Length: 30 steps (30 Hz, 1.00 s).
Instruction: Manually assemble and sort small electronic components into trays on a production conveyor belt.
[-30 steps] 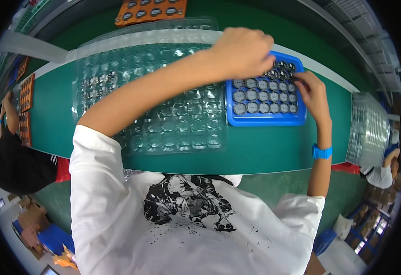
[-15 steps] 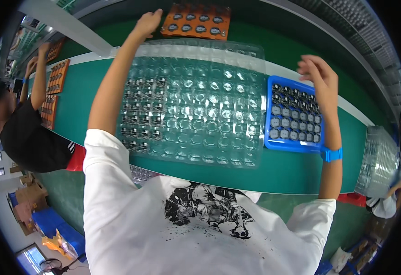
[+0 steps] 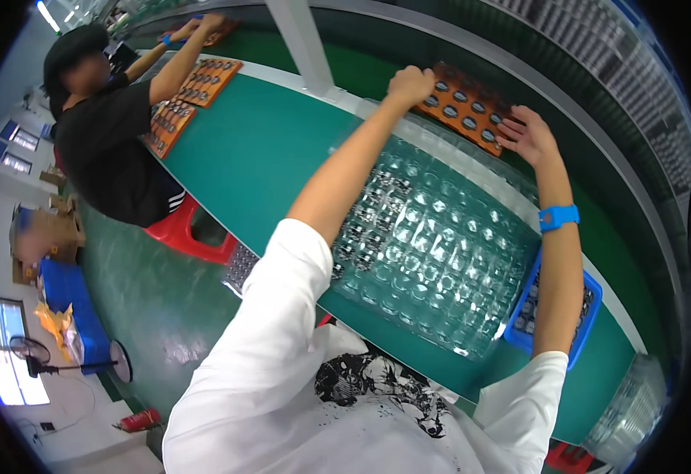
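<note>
An orange tray (image 3: 464,110) with several round, dark-and-silver parts in its holes lies at the far edge of the bench. My left hand (image 3: 411,85) is closed at its left end, fingers curled against the edge. At the other end is my right hand (image 3: 529,136), fingers spread and close to the tray's corner; whether they touch it I cannot tell. Below my arms lies a clear plastic blister sheet (image 3: 448,245), its left pockets filled with small metallic parts. A blue tray (image 3: 590,316) of similar parts is partly hidden by my right forearm.
A metal post (image 3: 302,47) rises from the bench's far edge, left of my left hand. Further left, a person in black (image 3: 116,142) works by more orange trays (image 3: 173,122). Stacked clear sheets (image 3: 626,411) stand at the bench's right end. A red stool (image 3: 195,237) is below.
My view has turned leftward. My right hand has left the area above the blue tray and come to the orange tray's right end. My left hand stays by the orange tray's left end.
</note>
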Each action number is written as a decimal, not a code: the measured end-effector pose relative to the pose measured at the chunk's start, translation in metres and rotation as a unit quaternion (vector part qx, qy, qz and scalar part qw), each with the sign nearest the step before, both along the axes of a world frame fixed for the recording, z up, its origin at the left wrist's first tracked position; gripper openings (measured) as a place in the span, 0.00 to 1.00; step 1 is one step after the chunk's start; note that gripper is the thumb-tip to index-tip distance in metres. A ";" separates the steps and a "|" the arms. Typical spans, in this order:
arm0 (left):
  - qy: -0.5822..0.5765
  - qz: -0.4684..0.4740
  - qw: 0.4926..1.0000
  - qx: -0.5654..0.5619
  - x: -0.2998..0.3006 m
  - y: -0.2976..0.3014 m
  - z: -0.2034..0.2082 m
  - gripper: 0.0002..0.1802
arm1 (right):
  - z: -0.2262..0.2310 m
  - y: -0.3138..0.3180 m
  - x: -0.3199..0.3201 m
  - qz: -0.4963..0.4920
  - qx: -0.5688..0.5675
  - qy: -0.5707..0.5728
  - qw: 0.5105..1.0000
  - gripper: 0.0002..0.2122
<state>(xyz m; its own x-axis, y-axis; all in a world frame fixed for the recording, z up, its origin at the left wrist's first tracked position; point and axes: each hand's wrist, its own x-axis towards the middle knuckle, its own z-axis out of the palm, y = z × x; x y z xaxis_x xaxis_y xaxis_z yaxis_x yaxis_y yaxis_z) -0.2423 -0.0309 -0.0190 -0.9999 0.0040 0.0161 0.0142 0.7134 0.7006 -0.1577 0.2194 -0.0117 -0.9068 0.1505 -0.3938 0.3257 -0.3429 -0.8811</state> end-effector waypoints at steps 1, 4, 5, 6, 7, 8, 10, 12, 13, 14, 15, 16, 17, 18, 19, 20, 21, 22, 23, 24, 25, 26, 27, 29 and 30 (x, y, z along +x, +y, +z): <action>0.001 0.003 1.000 0.005 0.001 0.001 0.004 0.32 | 0.001 0.003 -0.006 -0.016 -0.005 -0.022 1.000 0.25; -0.011 0.007 1.000 0.019 0.007 -0.004 0.003 0.31 | 0.002 -0.004 -0.016 -0.004 0.091 -0.044 0.995 0.25; -0.010 0.003 1.000 0.023 0.007 -0.006 0.003 0.30 | 0.004 -0.007 -0.017 0.021 0.181 -0.047 0.982 0.25; -0.004 -0.001 1.000 0.022 0.006 -0.010 0.003 0.29 | 0.003 -0.009 -0.022 0.017 0.235 -0.048 0.971 0.25; 0.000 0.003 1.000 0.022 0.004 -0.012 0.003 0.29 | 0.003 -0.008 -0.024 0.020 0.235 -0.044 0.971 0.25; -0.003 0.003 1.000 0.031 0.003 -0.013 0.002 0.29 | 0.003 -0.006 -0.024 0.007 0.237 -0.061 0.970 0.27; -0.006 0.007 0.999 0.048 0.004 -0.012 0.003 0.28 | -0.002 -0.002 -0.027 0.001 0.240 -0.073 0.968 0.28; -0.021 0.019 0.999 0.045 0.004 -0.011 0.005 0.28 | -0.005 -0.002 -0.027 -0.076 0.130 -0.092 0.984 0.35; -0.030 0.030 0.998 0.047 0.003 -0.011 0.006 0.28 | -0.005 -0.005 -0.030 -0.070 0.131 -0.089 0.985 0.35; -0.054 0.044 0.996 0.062 0.001 -0.012 0.007 0.29 | -0.003 -0.008 -0.033 -0.071 0.091 -0.104 0.988 0.38; -0.049 0.042 0.996 0.065 -0.001 -0.010 0.009 0.29 | -0.001 -0.003 -0.036 -0.079 0.054 -0.117 0.988 0.41; -0.075 0.051 0.993 0.073 -0.003 -0.007 0.009 0.30 | -0.003 0.000 -0.037 -0.062 0.049 -0.116 0.990 0.38; -0.102 0.058 0.990 0.082 -0.005 -0.004 0.010 0.30 | -0.007 0.001 -0.042 -0.065 0.051 -0.112 0.990 0.38; -0.123 0.061 0.986 0.094 -0.006 -0.003 0.008 0.31 | -0.012 0.001 -0.044 -0.098 0.039 -0.132 0.986 0.34; -0.121 0.058 0.986 0.096 -0.009 0.000 0.007 0.31 | -0.015 0.005 -0.046 -0.132 0.026 -0.153 0.979 0.30; -0.130 0.061 0.984 0.107 -0.012 0.004 0.007 0.31 | -0.016 0.013 -0.047 -0.119 0.007 -0.154 0.981 0.24; -0.137 0.074 0.981 0.117 -0.019 -0.002 0.004 0.31 | -0.014 0.004 -0.050 -0.114 0.007 -0.152 0.982 0.24; -0.108 0.090 0.983 0.118 -0.027 -0.016 -0.003 0.29 | -0.010 -0.011 -0.053 -0.086 0.032 -0.139 0.986 0.23; -0.103 0.102 0.983 0.116 -0.036 -0.032 -0.009 0.29 | -0.006 -0.026 -0.055 -0.057 0.058 -0.124 0.989 0.23; -0.124 0.069 0.969 0.205 -0.040 -0.046 -0.013 0.25 | -0.005 -0.033 -0.058 -0.033 0.059 -0.118 0.991 0.25; -0.147 0.019 0.944 0.295 -0.039 -0.039 -0.008 0.22 | -0.009 -0.016 -0.058 -0.040 0.063 -0.117 0.990 0.25; -0.147 0.015 0.943 0.298 -0.037 -0.035 -0.005 0.22 | -0.012 -0.002 -0.057 -0.027 0.046 -0.128 0.990 0.26; -0.185 -0.018 0.909 0.374 -0.026 -0.019 0.000 0.20 | -0.021 0.024 -0.049 -0.027 0.031 -0.146 0.988 0.27; -0.210 -0.035 0.871 0.443 -0.018 -0.018 0.008 0.19 | -0.024 0.030 -0.040 -0.016 0.022 -0.127 0.992 0.28; -0.206 -0.034 0.863 0.461 -0.016 -0.022 0.011 0.18 | -0.024 0.026 -0.040 -0.002 0.011 -0.106 0.994 0.30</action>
<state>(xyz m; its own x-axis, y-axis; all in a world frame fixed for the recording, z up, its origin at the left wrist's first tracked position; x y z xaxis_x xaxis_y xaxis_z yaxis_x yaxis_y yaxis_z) -0.2580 -0.0532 -0.0080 -0.9198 0.2375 -0.3124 -0.3510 -0.1421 0.9255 -0.1973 0.2454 -0.0354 -0.8035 0.1647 -0.5721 0.5029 -0.3268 -0.8002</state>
